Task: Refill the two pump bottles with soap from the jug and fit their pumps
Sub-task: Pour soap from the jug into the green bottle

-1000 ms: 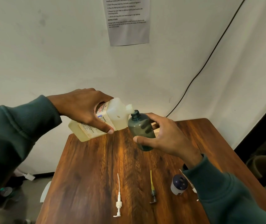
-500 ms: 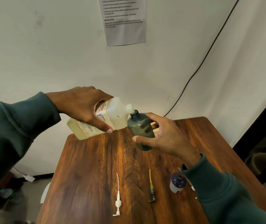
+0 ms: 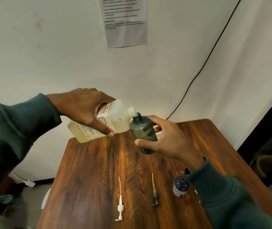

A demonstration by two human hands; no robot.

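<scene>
My left hand (image 3: 85, 109) grips a translucent white soap jug (image 3: 117, 118), tipped on its side with its spout against the mouth of a dark grey bottle (image 3: 142, 134). My right hand (image 3: 166, 139) holds that grey bottle above the wooden table (image 3: 99, 171), tilted a little toward the jug. On the table lie a white pump (image 3: 120, 207) and a grey pump with a yellow tube (image 3: 154, 192). A small white bottle with a dark blue top (image 3: 180, 185) stands at the right, partly behind my right sleeve.
A white wall stands just behind the table, with a printed sheet (image 3: 125, 22) taped to it and a black cable (image 3: 202, 66) running down it. The floor at the left holds a few small items. A dark opening lies at the right.
The jug's rear end has risen slightly, so it tips a bit more toward the grey bottle. Both hands keep their grips and stay in nearly the same place.
</scene>
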